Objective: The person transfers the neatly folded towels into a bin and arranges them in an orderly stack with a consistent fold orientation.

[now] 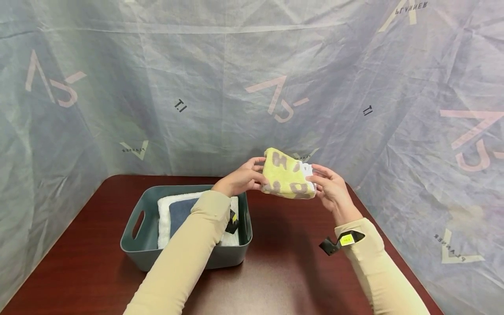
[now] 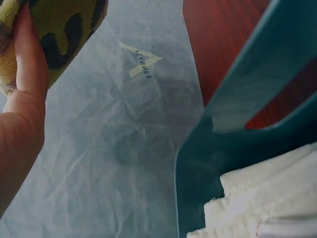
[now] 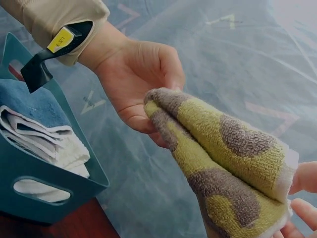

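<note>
A folded yellow towel (image 1: pixel 285 175) with grey letter-like shapes is held up above the table between both hands. My left hand (image 1: pixel 245 177) pinches its left end, thumb on the near face and fingers behind. At the other end, which has a white edge, my right hand (image 1: pixel 334 192) grips it between thumb and fingers. The right wrist view shows the towel (image 3: pixel 233 148) doubled into two thick layers, with the left hand (image 3: pixel 141 79) at its far end. Only the fingertips (image 3: pixel 303 177) of the right hand appear there.
A dark teal basket (image 1: pixel 147 258) with handle holes stands on the reddish-brown table (image 1: pixel 283 280), left of the towel and partly behind the left forearm. Inside lie a blue towel (image 1: pixel 182 214) and white towels (image 3: pixel 72 151), folded. Grey printed sheeting (image 1: pixel 220 87) hangs around the table.
</note>
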A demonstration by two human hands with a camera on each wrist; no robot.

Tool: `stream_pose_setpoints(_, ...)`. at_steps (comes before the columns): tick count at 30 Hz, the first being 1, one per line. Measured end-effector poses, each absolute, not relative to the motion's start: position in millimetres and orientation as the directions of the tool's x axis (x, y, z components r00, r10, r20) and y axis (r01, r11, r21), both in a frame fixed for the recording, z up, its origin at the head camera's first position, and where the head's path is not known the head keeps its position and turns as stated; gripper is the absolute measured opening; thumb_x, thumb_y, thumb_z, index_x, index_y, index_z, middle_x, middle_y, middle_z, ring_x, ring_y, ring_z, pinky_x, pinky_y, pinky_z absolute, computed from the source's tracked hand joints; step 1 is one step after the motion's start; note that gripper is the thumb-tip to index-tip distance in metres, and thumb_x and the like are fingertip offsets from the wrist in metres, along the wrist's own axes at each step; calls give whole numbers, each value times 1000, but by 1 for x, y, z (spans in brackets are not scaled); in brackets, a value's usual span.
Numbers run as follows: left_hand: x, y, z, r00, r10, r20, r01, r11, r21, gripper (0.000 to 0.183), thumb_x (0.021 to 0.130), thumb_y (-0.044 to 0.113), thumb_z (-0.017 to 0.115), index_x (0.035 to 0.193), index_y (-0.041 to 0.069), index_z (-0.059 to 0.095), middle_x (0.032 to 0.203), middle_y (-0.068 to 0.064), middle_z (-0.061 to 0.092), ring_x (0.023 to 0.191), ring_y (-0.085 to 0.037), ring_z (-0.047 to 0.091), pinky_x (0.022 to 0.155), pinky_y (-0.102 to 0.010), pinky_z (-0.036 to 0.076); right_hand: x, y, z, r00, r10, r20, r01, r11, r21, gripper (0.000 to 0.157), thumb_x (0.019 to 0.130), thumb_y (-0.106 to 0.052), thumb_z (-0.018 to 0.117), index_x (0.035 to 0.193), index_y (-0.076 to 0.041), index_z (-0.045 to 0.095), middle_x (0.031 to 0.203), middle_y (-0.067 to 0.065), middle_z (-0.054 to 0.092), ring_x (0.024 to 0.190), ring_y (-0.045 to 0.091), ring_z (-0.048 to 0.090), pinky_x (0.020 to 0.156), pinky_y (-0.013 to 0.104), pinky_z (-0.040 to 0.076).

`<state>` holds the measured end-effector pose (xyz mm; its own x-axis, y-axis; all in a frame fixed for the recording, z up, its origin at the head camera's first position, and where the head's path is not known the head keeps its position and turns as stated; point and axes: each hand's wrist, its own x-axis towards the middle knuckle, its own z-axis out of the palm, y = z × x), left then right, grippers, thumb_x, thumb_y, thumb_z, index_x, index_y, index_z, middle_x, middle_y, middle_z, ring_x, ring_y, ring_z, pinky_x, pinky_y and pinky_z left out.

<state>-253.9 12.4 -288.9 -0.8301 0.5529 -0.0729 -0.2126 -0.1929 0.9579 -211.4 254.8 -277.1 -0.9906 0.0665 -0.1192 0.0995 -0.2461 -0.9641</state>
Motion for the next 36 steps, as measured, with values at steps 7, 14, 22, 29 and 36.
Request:
stream_pose_setpoints(7, -254, -1, -287, -828, 557, -70, -198, -173, 965, 79, 80, -15, 53, 144, 13, 17, 140, -17, 29, 98, -28, 53, 66, -31, 50, -211, 242, -276, -991, 58, -119, 104, -224, -969, 59, 83, 8, 60, 137, -3, 40, 113, 7, 39, 74, 12, 58, 63, 23, 51)
stream_pose_setpoints(14, -252, -14, -282, -823, 562, -76, -185, -139, 973, 79, 79, -14, 53, 144, 12, 16, 142, -17, 27, 93, -26, 54, 65, -30, 49, -211, 231, -276, -992, 42, -123, 108, -250, -962, 57, 83, 10, 57, 136, -2, 38, 114, 8, 38, 75, 14, 58, 63, 24, 51)
stream_pose_setpoints(22, -250, -28, -279, -823, 562, -89, -187, -120, 975, 80, 79, -14, 53, 145, 12, 16, 141, -17, 27, 89, -23, 54, 62, -29, 47, -212, 218, -276, -989, 31, -144, 131, -248, -960, 59, 83, 9, 58, 137, -3, 38, 111, 7, 39, 76, 14, 57, 63, 25, 51)
stream_pose_setpoints(29, -247, -38, -273, -820, 565, -89, -177, -102, 979, 79, 79, -14, 53, 145, 11, 16, 142, -17, 27, 91, -23, 55, 66, -29, 49, -213, 210, -277, -987, 27, -157, 145, -266, -953, 55, 83, 10, 58, 134, -4, 42, 110, 7, 42, 75, 15, 58, 62, 26, 51)
stream_pose_setpoints(36, -245, -57, -275, -813, 576, -84, -161, -83, 983, 80, 80, -12, 53, 145, 11, 13, 144, -18, 24, 89, -22, 57, 65, -29, 49, -212, 194, -279, -988, 15, -157, 147, -273, -951, 54, 82, 10, 58, 132, -4, 43, 106, 7, 42, 74, 15, 58, 62, 27, 52)
